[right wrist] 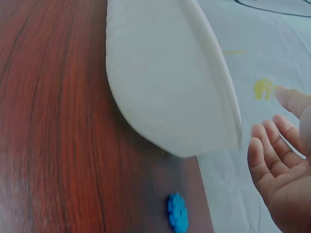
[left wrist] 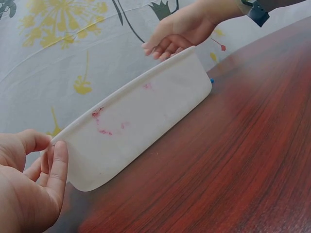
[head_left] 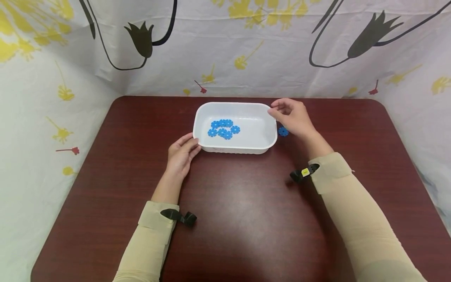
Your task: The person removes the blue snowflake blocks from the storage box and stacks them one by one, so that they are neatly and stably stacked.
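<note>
A white plastic tub (head_left: 236,150) stands on the table with several blue notched plastic discs (head_left: 228,135) lying in its left half. At the tub's front left corner my left hand (head_left: 180,154) pinches the rim; in the left wrist view the thumb lies over the edge and the fingers touch the outer wall. Over the back right corner hovers my right hand (head_left: 294,117), its fingers loosely bent and holding nothing. The right wrist view shows this hand (right wrist: 286,170) apart from the tub (right wrist: 165,77). One blue disc (head_left: 283,131) lies on the table just right of the tub, below the right hand.
The dark red wooden table (head_left: 232,219) ends at the back near a white cloth (head_left: 197,39) with printed flowers, which hangs behind and at both sides. Black straps (head_left: 179,216) are on both wrists. Pink smudges (left wrist: 102,124) mark the tub's outer wall.
</note>
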### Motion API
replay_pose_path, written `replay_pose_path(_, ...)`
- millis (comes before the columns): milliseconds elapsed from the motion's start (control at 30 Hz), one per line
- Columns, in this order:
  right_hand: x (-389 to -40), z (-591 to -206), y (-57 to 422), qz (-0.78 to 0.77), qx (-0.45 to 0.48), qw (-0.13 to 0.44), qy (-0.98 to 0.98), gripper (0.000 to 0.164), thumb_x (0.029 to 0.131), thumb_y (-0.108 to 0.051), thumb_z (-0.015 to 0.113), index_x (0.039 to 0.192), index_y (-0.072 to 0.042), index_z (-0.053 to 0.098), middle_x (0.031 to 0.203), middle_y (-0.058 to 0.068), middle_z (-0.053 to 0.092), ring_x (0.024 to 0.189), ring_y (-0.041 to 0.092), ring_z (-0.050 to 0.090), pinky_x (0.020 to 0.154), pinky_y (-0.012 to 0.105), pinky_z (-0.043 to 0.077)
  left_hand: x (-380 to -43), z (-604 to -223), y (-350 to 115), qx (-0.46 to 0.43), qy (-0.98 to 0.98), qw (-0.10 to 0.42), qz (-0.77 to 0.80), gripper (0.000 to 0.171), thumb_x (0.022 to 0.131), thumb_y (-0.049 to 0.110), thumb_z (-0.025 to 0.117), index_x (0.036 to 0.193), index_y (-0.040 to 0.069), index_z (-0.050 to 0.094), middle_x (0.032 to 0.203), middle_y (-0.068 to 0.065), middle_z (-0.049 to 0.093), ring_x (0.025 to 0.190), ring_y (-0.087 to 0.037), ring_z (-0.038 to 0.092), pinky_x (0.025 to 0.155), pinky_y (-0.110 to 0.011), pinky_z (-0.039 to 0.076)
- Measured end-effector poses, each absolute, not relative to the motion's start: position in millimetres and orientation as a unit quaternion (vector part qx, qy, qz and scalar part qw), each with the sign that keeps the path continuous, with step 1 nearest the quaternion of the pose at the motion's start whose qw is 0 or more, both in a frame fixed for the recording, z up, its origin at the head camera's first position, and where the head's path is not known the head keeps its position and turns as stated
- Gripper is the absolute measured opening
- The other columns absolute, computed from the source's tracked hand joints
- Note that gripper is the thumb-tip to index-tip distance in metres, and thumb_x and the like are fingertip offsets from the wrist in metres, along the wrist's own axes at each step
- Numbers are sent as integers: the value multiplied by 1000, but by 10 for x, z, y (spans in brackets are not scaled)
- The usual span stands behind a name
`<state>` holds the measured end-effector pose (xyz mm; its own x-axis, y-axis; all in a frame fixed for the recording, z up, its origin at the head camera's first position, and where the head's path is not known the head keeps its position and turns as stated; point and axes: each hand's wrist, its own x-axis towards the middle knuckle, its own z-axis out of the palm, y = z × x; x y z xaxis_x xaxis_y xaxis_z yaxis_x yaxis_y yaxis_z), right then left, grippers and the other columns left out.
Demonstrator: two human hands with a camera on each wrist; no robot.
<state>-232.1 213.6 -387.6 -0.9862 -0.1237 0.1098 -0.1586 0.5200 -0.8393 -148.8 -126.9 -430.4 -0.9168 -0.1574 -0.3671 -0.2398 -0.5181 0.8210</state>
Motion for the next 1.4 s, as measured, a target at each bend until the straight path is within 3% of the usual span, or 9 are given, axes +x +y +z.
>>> replay_pose_path(200, -2339, -3863, 2004, 486, 99, 15, -868, 36, 94, -26, 75, 117, 0, 68, 104, 14, 70, 86, 11, 64, 72, 15, 53, -1485, -4296, -1270, -205, 499, 24, 841, 34, 92, -4, 69, 125, -5, 62, 103, -14, 67, 77, -15, 69, 77, -25, 63)
replay_pose_path(600, -2368, -3878, 1719, 490, 135, 3, -861, 31, 89, -14, 79, 114, 2, 70, 99, 16, 73, 89, 22, 68, 74, 16, 55, -1493, -4300, -1272, -206, 503, 20, 839, 35, 92, -5, 69, 125, -6, 62, 107, -16, 66, 81, -16, 69, 80, -26, 63)
replay_pose_path(1400, -2492, -4044, 1313, 455, 171, -54, -872, 32, 91, -15, 77, 116, 4, 68, 104, 17, 71, 96, 29, 67, 81, 29, 55, -1502, -4314, -1293, -209, 512, 26, 833, 32, 92, -3, 70, 124, -3, 63, 114, -17, 65, 86, -18, 70, 82, -28, 63)
